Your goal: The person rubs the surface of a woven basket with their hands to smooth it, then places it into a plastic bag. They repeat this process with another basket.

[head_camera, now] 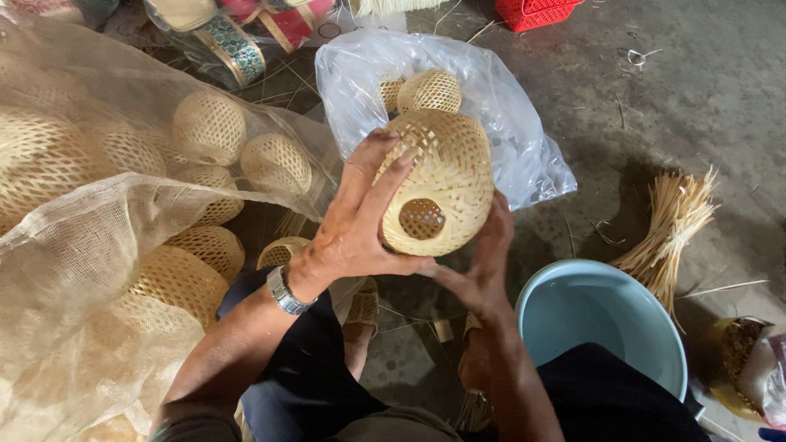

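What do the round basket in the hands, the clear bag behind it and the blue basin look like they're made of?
Round basket: thin pale strips, probably bamboo or cane, openwork weave, unvarnished look. Clear bag: thin plastic film, crinkled and glossy. Blue basin: likely moulded plastic, smooth even rim. Left hand and right hand cup the basket.

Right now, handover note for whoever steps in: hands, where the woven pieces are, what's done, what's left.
Left hand: gripping the woven bamboo ball from its left side, fingers spread over the weave.
Right hand: supporting the ball from below right.
The ball's round opening faces the camera.
Done: many similar balls sit in the mesh sack; a few more in the clear plastic bag.
Nearby: blue basin, bundle of bamboo strips.
Left: cannot tell from this view.
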